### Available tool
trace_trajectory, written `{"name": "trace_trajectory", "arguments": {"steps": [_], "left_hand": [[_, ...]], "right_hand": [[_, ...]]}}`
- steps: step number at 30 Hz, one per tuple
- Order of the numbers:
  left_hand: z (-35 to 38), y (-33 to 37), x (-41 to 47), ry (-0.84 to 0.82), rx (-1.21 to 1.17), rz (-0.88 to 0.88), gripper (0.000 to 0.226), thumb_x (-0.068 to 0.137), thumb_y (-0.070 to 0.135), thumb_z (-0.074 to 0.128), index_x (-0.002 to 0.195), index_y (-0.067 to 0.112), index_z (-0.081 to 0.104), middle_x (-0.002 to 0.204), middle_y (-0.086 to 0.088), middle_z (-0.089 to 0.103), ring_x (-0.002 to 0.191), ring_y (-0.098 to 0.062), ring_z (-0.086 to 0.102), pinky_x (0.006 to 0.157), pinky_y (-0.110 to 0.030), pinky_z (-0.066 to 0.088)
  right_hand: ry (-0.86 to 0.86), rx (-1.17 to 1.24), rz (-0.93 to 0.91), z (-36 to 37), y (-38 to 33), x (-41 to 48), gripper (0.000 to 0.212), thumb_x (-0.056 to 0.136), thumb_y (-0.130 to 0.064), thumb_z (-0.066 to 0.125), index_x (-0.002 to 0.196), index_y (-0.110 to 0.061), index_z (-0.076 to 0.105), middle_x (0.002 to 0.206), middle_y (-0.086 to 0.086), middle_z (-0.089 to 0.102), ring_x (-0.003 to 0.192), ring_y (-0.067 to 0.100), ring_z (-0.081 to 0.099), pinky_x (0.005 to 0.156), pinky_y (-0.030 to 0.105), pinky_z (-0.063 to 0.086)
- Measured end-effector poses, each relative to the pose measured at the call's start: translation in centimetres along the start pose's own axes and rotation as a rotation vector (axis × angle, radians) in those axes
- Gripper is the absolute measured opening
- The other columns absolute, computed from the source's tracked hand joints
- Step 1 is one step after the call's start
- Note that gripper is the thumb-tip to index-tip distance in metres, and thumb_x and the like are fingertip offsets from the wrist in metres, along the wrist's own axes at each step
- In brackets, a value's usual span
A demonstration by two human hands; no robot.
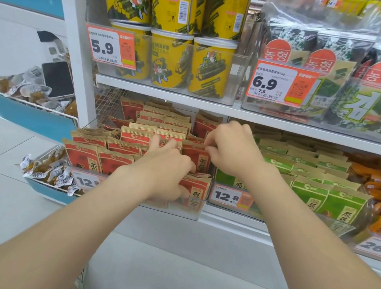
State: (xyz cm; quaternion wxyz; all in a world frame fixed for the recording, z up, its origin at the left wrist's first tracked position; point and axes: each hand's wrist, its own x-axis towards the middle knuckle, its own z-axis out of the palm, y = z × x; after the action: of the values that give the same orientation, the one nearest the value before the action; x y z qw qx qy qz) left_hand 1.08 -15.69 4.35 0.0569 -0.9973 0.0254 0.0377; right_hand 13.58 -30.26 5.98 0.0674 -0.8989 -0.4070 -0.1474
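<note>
Lower shelf, clear bin at its front edge. Red packets stand in upright rows inside it, faces out, probably so the labels read. Left hand lies spread over the front rows, fingers flat on the tops, thumb down the front packet's face, likely bracing the rows. Right hand pinches the top edge of one red packet mid-bin. Fingertips hidden behind the packets; the bin's rear rows sit in shadow. Green packets beside. Yellow canisters above, tops cut off.
</note>
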Motion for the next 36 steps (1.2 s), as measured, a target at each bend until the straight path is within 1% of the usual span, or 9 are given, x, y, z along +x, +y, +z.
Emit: {"name": "trace_trajectory", "arguments": {"steps": [4, 7, 12, 20, 22, 27, 31, 34, 36], "left_hand": [[-0.4, -0.6, 0.5, 0.0, -0.076, -0.031, 0.046, 0.098, 0.059, 0.068, 0.139, 0.039, 0.064, 0.11, 0.006, 0.066, 0.12, -0.023, 0.037, 0.112, -0.061, 0.019], [-0.6, -1.0, 0.6, -0.007, -0.111, -0.051, 0.041, 0.097, 0.057, 0.071, 0.134, 0.04, 0.067, 0.112, 0.007, 0.067, 0.125, -0.023, 0.035, 0.116, -0.065, 0.013], [-0.5, -0.7, 0.1, 0.04, -0.076, -0.046, 0.047, 0.091, 0.068, 0.07, 0.13, 0.041, 0.068, 0.104, 0.011, 0.063, 0.123, -0.023, 0.038, 0.118, -0.068, 0.012], [-0.4, -0.5, -1.4, 0.156, -0.167, -0.003, 0.073, 0.08, 0.089, 0.044, 0.125, 0.038, 0.071, 0.102, 0.015, 0.069, 0.124, -0.018, 0.042, 0.121, -0.062, 0.013], [-0.9, -0.7, -1.9, 0.238, -0.284, -0.012, 0.065, 0.087, 0.083, 0.039, 0.123, 0.04, 0.072, 0.104, 0.016, 0.071, 0.124, -0.014, 0.044, 0.119, -0.052, 0.016], [-1.4, -1.3, -3.1, 0.461, -0.382, -0.11, 0.024, 0.102, 0.033, 0.053, 0.113, 0.038, 0.074, 0.097, 0.024, 0.066, 0.115, -0.014, 0.051, 0.103, -0.043, 0.029], [-1.7, -0.2, -4.0, 0.666, -0.67, -0.203, 0.018, 0.105, 0.02, 0.054, 0.11, 0.029, 0.069, 0.1, 0.018, 0.071, 0.096, -0.006, 0.064, 0.095, -0.04, 0.052], [-2.4, 2.0, -4.9, 0.754, -1.015, -0.101, 0.007, 0.11, 0.031, 0.058, 0.115, 0.026, 0.06, 0.106, 0.011, 0.072, 0.102, -0.004, 0.069, 0.087, -0.027, 0.053], [-2.5, 3.6, -5.3, 0.718, -1.208, -0.013, 0.016, 0.109, 0.032, 0.06, 0.118, 0.023, 0.051, 0.11, 0.003, 0.07, 0.093, -0.006, 0.07, 0.078, -0.025, 0.053]], "right_hand": [[0.148, 0.051, 0.017, 0.3, -0.1, 0.1, 0.019, 0.105, -0.026, 0.057, 0.111, -0.024, 0.075, 0.101, -0.003, 0.077, 0.103, 0.028, 0.068, 0.096, 0.043, 0.044], [0.193, 0.137, -0.015, 0.3, -0.2, -0.6, 0.017, 0.107, -0.026, 0.054, 0.116, -0.021, 0.068, 0.093, 0.0, 0.076, 0.091, 0.03, 0.069, 0.076, 0.04, 0.049], [0.412, 0.25, -0.101, -0.5, 0.0, -1.8, 0.014, 0.103, -0.022, 0.062, 0.113, -0.016, 0.07, 0.083, 0.0, 0.074, 0.076, 0.032, 0.07, 0.066, 0.047, 0.058], [0.749, 0.242, -0.138, -3.5, -0.6, -4.2, 0.02, 0.108, -0.014, 0.058, 0.119, -0.007, 0.072, 0.1, 0.005, 0.073, 0.077, 0.027, 0.069, 0.059, 0.047, 0.057], [0.809, 0.238, -0.114, -4.2, -0.8, -4.9, 0.022, 0.11, -0.014, 0.053, 0.121, -0.004, 0.069, 0.104, 0.009, 0.068, 0.076, 0.029, 0.064, 0.057, 0.047, 0.056], [0.948, 0.191, 0.027, -5.3, -1.3, -6.7, 0.028, 0.113, -0.014, 0.044, 0.122, -0.001, 0.067, 0.104, 0.018, 0.059, 0.072, 0.031, 0.053, 0.046, 0.046, 0.049], [0.927, 0.286, 0.032, -5.8, -1.7, -8.1, 0.028, 0.111, -0.011, 0.045, 0.126, 0.0, 0.065, 0.109, 0.019, 0.061, 0.084, 0.023, 0.049, 0.058, 0.047, 0.051], [0.864, 0.359, 0.011, -6.0, -2.9, -9.3, 0.025, 0.109, -0.009, 0.049, 0.127, -0.002, 0.066, 0.11, 0.016, 0.062, 0.088, 0.023, 0.053, 0.07, 0.04, 0.05], [0.811, 0.463, 0.022, -6.0, -3.7, -9.7, 0.023, 0.107, -0.006, 0.054, 0.126, -0.005, 0.067, 0.11, 0.009, 0.065, 0.092, 0.019, 0.059, 0.079, 0.032, 0.05]]}}
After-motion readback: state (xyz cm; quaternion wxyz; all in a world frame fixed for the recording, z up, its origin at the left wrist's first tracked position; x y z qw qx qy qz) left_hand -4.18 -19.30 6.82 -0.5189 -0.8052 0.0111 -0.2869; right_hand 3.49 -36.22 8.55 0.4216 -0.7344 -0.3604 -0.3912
